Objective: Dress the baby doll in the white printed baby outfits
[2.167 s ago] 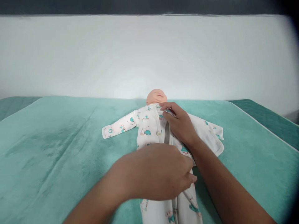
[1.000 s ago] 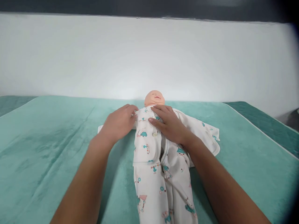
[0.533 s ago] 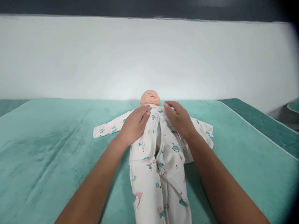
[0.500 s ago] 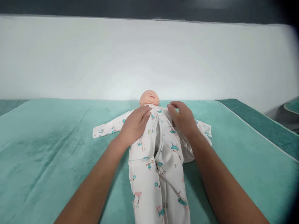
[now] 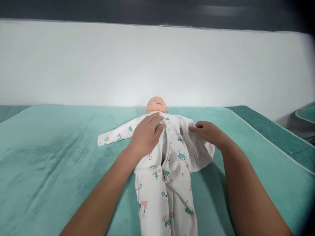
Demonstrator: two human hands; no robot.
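A baby doll (image 5: 156,105) lies on its back, head away from me. It wears white printed trousers (image 5: 153,200) and a white printed baby jacket (image 5: 115,135). My left hand (image 5: 147,135) rests flat on the jacket's chest, fingers stretched out. At the doll's other side, my right hand (image 5: 209,131) pinches the jacket's right-hand front panel, which is folded outward with its plain inside showing. The sleeve on that side is hidden behind the panel and my hand. Down the middle, the inner printed layer hangs partly apart in a narrow gap.
A light green plush cover (image 5: 61,170) lies under the doll. Darker green quilted fabric (image 5: 273,141) borders it on the right. The white wall (image 5: 157,62) rises just behind the doll's head. Another green-edged piece (image 5: 307,113) shows at the far right.
My right hand has moved outward to the right from beside the doll's shoulder, bringing the jacket panel with it. My left hand stays on the chest, shifted slightly right.
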